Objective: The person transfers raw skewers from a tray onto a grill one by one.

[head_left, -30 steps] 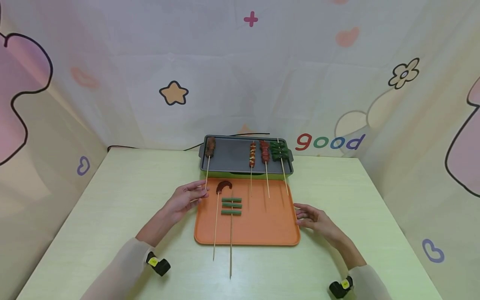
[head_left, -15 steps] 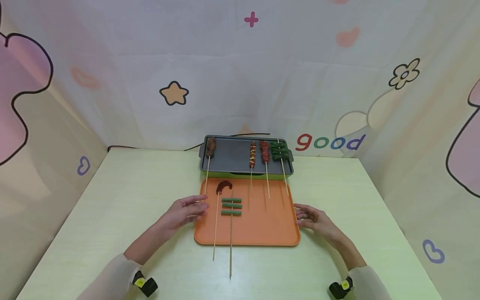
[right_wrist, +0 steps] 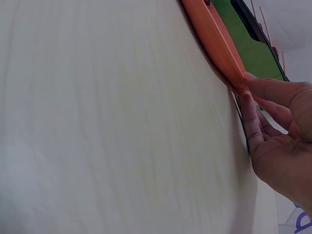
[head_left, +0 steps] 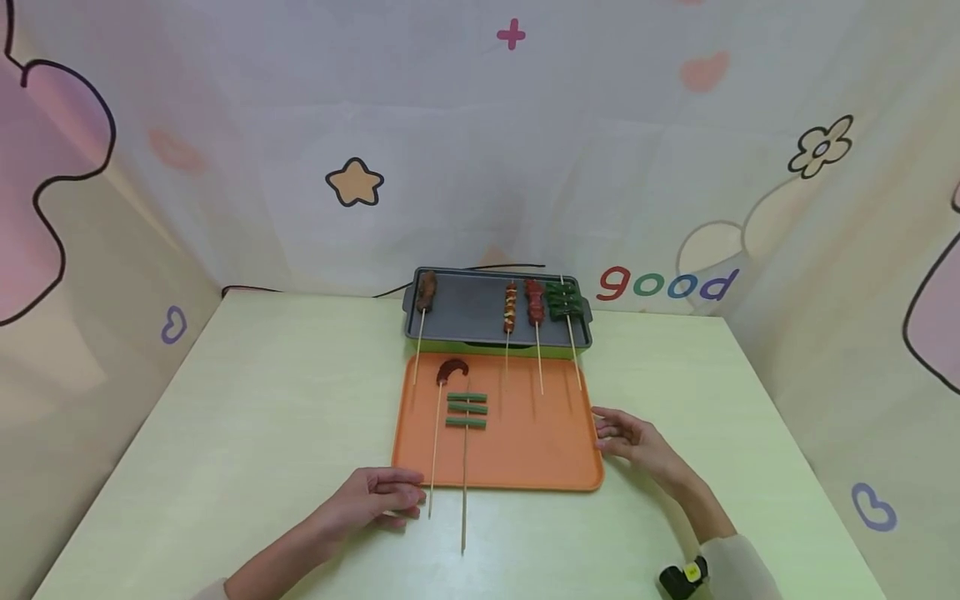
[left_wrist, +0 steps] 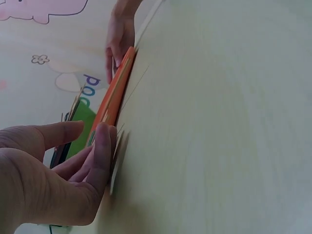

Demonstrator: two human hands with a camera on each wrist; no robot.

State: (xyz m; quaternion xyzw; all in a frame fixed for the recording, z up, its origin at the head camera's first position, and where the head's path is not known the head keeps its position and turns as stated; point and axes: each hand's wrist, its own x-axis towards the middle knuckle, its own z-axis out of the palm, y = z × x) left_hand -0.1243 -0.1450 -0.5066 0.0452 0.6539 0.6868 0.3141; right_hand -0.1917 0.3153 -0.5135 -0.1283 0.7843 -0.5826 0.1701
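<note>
An orange tray [head_left: 540, 467] lies on the table in the head view. My left hand [head_left: 378, 497] is at its front left corner, fingertips by the rim and close to the lower stick of a curled brown skewer [head_left: 437, 433]. In the left wrist view, thumb and forefinger stand apart. Beside that skewer, another with green bean-like pieces [head_left: 467, 409] overhangs the tray's front edge. My right hand [head_left: 637, 442] touches the tray's right edge; the right wrist view shows thumb and forefinger tips [right_wrist: 247, 100] against the rim.
Behind the tray stands a green grill with a dark plate [head_left: 468, 312]. A brown meat skewer [head_left: 426, 292] lies at its left; a sausage-like skewer [head_left: 510, 308], a red meat skewer [head_left: 535, 302] and a green pepper-like skewer [head_left: 564, 302] lie at its right. Their sticks overhang the tray.
My left hand has moved from beside the brown meat skewer's stick, down along the tray's left edge, to its front left corner. My right hand has stayed at the right edge.
</note>
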